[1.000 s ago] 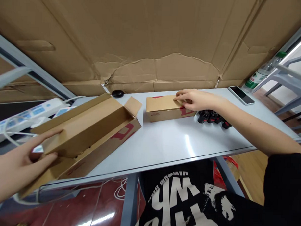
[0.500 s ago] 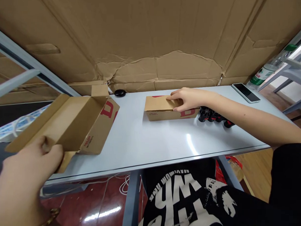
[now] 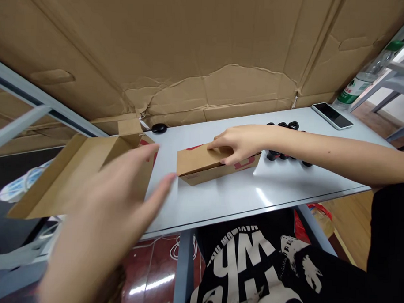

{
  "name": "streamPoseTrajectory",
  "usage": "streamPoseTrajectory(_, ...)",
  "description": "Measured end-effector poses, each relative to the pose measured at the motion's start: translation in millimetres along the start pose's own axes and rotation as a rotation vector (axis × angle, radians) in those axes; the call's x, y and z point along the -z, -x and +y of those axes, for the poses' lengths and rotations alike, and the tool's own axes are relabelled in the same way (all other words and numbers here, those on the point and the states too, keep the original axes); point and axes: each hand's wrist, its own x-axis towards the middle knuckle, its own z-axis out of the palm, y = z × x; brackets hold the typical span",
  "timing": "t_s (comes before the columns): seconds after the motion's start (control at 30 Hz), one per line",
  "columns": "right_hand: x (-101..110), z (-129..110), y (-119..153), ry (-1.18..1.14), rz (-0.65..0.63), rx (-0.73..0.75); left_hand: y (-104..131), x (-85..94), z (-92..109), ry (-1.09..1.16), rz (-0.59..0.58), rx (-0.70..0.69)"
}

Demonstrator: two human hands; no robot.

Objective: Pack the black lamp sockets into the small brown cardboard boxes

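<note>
A closed cardboard box (image 3: 196,162) with red print lies on the table in the middle. My right hand (image 3: 238,144) is on top of it, with its thumb at the front edge and its fingers over the lid. My left hand (image 3: 121,197), blurred by motion, is in the air in front of an open cardboard box (image 3: 60,177). Its thumb and fingers are spread with nothing between them. This open box stands at the left with its flap out, and my left hand hides much of it. Several small black items (image 3: 282,125) stand beside and behind my right forearm.
A phone (image 3: 332,115) and a plastic bottle with a green cap (image 3: 356,88) are at the table's far right. A black round object (image 3: 159,128) sits at the back edge. A power strip (image 3: 13,187) is at the left, and a large cardboard sheet (image 3: 199,36) closes off the back.
My left hand has let go of the open box's flap and moved right, its fingers now spread. The closed box, with my right hand on it, has shifted left and nearer.
</note>
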Motion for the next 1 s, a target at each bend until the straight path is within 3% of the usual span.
streamPoseTrajectory(0.03,1,-4,-1,0.017,-0.019,-0.003,-21,-12.5,13,0.048,-0.015,-0.022)
streamPoseTrajectory(0.13,6,-11,0,0.046,-0.062,-0.027,-67,-45.8,34,0.103,-0.229,-0.086)
streamPoseTrajectory(0.2,14,-11,4,0.057,-0.074,-0.047,-83,-54.6,37,0.034,-0.273,-0.071)
streamPoseTrajectory(0.27,25,-7,12,0.091,-0.051,-0.062,-94,-52.5,33,-0.002,-0.284,-0.06)
streamPoseTrajectory(0.33,38,-2,22,0.156,0.054,-0.056,-105,-46.7,27,0.007,-0.232,-0.045)
streamPoseTrajectory(0.4,50,1,35,0.242,0.225,-0.042,-119,-45.1,20,0.056,-0.104,-0.031)
streamPoseTrajectory(0.5,53,-4,51,0.353,0.42,-0.071,-139,-57.3,8,0.166,0.08,-0.019)
streamPoseTrajectory(0.57,44,-10,55,0.39,0.377,-0.077,-148,-72.2,1,0.235,0.128,-0.034)
streamPoseTrajectory(0.67,22,-18,47,0.418,0.12,-0.063,-153,-96.3,-12,0.259,0.158,0.014)
streamPoseTrajectory(0.77,3,-20,31,0.446,-0.043,-0.173,-153,-116.2,-30,0.291,0.091,0.026)
streamPoseTrajectory(0.9,-8,-20,17,0.475,-0.048,-0.249,-152,-127.3,-48,0.292,0.068,-0.043)
streamPoseTrajectory(1.0,-12,-24,16,0.491,-0.041,-0.247,-148,-124.1,-45,0.285,0.111,-0.127)
